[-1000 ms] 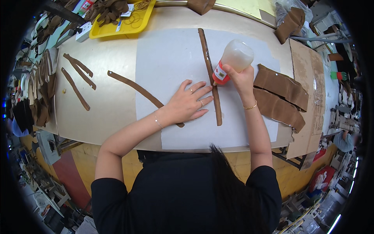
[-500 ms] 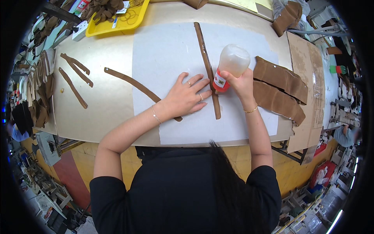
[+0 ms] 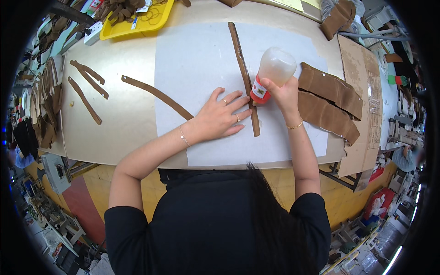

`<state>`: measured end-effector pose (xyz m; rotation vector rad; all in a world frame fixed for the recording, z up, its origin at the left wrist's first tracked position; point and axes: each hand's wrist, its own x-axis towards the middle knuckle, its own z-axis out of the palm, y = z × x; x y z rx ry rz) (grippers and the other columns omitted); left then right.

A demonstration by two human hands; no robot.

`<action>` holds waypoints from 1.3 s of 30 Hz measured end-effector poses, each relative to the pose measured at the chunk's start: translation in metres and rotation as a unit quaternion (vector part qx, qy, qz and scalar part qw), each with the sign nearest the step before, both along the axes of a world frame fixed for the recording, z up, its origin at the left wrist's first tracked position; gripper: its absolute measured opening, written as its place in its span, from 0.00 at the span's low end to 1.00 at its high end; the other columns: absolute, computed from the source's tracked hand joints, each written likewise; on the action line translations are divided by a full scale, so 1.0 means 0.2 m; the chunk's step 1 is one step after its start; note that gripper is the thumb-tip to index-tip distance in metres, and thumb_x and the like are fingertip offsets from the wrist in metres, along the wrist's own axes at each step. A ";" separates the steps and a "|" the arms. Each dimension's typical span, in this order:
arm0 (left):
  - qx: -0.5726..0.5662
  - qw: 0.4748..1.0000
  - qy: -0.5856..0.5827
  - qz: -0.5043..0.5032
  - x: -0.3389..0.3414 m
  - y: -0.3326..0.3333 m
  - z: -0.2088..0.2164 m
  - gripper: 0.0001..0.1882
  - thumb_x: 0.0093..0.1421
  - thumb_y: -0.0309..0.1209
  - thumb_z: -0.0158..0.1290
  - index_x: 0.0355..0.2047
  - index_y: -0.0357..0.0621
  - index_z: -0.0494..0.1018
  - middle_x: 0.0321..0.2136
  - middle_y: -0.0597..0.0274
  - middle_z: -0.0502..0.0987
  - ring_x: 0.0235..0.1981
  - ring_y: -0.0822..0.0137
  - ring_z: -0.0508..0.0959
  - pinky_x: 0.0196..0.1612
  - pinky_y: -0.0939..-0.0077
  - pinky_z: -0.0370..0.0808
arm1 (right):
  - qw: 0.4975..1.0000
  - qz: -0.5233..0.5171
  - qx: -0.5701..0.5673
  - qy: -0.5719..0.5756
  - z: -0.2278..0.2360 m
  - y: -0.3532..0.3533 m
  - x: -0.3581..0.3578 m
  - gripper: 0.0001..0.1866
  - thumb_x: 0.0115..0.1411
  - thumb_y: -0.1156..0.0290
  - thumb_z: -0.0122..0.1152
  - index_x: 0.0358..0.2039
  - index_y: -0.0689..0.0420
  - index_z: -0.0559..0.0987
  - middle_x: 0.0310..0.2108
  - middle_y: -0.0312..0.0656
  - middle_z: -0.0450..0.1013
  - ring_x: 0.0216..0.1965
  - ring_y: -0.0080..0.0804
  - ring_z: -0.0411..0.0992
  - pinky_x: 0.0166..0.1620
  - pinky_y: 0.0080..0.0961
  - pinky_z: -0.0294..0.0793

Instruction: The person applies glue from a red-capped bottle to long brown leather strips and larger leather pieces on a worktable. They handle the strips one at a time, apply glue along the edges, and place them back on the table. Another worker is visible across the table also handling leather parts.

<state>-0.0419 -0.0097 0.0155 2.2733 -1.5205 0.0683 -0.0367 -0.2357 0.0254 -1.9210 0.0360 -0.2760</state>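
A long narrow brown leather strip [image 3: 237, 48] runs lengthwise on a white sheet [image 3: 195, 55], with a dark glossy streak along its upper part. My left hand [image 3: 222, 113] lies spread and flat beside it, fingertips touching the strip's left edge. In my right hand [image 3: 285, 95] is a cloudy squeeze bottle [image 3: 277, 64] with a red neck, tipped so its nozzle points down at the strip's lower half. Another curved brown strip [image 3: 158, 94] passes partly beneath my left wrist.
Several short brown strips [image 3: 85, 98] lie on the table at left. Two wide brown leather pieces [image 3: 327, 110] sit right of the bottle, near a cardboard sheet [image 3: 362, 78]. A yellow tray [image 3: 137, 30] holding brown pieces and rubber bands stands at the far left.
The bottle has tilted slightly further right, its nozzle shifting a little down along the strip. My left hand has moved only slightly, its fingers staying by the strip.
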 end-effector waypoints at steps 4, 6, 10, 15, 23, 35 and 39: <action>0.005 1.000 0.004 0.000 0.00 0.00 -0.01 0.22 0.55 0.43 0.56 0.50 0.55 0.72 0.55 0.61 0.68 0.58 0.60 0.65 0.56 0.50 0.58 | 0.999 0.009 -0.006 0.031 0.03 0.01 -0.06 0.29 0.47 0.51 0.72 0.36 0.65 0.79 0.31 0.45 0.80 0.34 0.32 0.79 0.37 0.27 0.77; 0.007 1.000 0.005 0.000 0.00 0.00 0.00 0.22 0.55 0.43 0.56 0.50 0.55 0.72 0.55 0.61 0.68 0.58 0.60 0.65 0.56 0.50 0.58 | 0.999 0.009 -0.010 0.035 0.03 0.00 -0.08 0.29 0.47 0.50 0.72 0.36 0.65 0.79 0.31 0.45 0.79 0.34 0.32 0.79 0.37 0.27 0.77; 0.007 1.000 0.002 -0.001 0.00 0.00 0.00 0.21 0.55 0.43 0.56 0.49 0.55 0.72 0.55 0.60 0.67 0.58 0.60 0.64 0.56 0.50 0.58 | 1.000 0.007 -0.011 0.025 0.01 0.00 -0.14 0.30 0.46 0.48 0.72 0.36 0.65 0.79 0.30 0.45 0.79 0.33 0.32 0.79 0.37 0.27 0.77; 0.007 1.000 0.000 0.001 -0.02 0.00 0.00 0.21 0.55 0.42 0.56 0.49 0.55 0.72 0.55 0.59 0.67 0.59 0.60 0.63 0.56 0.50 0.58 | 0.999 0.010 -0.032 0.021 0.01 -0.01 -0.20 0.30 0.46 0.48 0.72 0.35 0.64 0.79 0.29 0.45 0.79 0.32 0.33 0.79 0.36 0.28 0.77; -0.005 1.000 0.000 0.003 -0.03 0.00 -0.01 0.20 0.56 0.42 0.56 0.49 0.55 0.73 0.57 0.57 0.66 0.60 0.59 0.62 0.57 0.50 0.58 | 1.000 -0.006 0.001 0.001 0.00 0.02 -0.33 0.28 0.46 0.50 0.73 0.34 0.64 0.80 0.29 0.44 0.79 0.31 0.33 0.79 0.36 0.28 0.77; -0.001 1.000 0.000 0.003 -0.04 0.01 -0.02 0.21 0.56 0.42 0.56 0.50 0.53 0.73 0.58 0.57 0.65 0.61 0.58 0.62 0.58 0.50 0.57 | 0.975 -0.113 0.186 -0.050 -0.17 0.11 -0.66 0.44 0.40 0.56 0.80 0.53 0.61 0.66 0.42 0.39 0.73 0.43 0.29 0.73 0.46 0.26 0.75; 0.002 1.000 0.016 -0.002 -0.03 0.01 0.00 0.21 0.56 0.41 0.56 0.50 0.52 0.73 0.59 0.56 0.65 0.61 0.59 0.62 0.59 0.49 0.57 | 0.953 -0.173 0.237 -0.072 -0.19 0.13 -0.66 0.41 0.45 0.47 0.73 0.51 0.60 0.68 0.40 0.40 0.73 0.42 0.29 0.74 0.45 0.30 0.77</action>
